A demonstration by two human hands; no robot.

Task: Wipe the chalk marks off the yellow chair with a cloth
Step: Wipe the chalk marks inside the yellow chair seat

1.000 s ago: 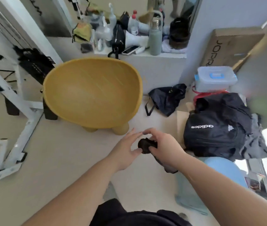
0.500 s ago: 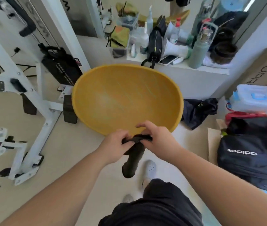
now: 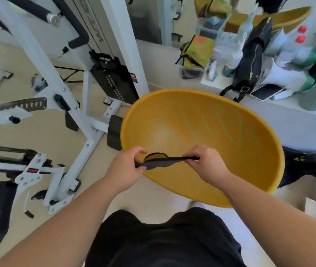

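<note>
The person wears a black garment (image 3: 163, 239) of soft, matte cloth that fills the bottom centre of the view, its upper edge forming two rounded humps with a dip between. The left forearm (image 3: 72, 214) and right forearm (image 3: 269, 214) are bare, uncovered to the frame's edge. A pale shoe toe (image 3: 195, 204) shows just beyond the cloth.
</note>
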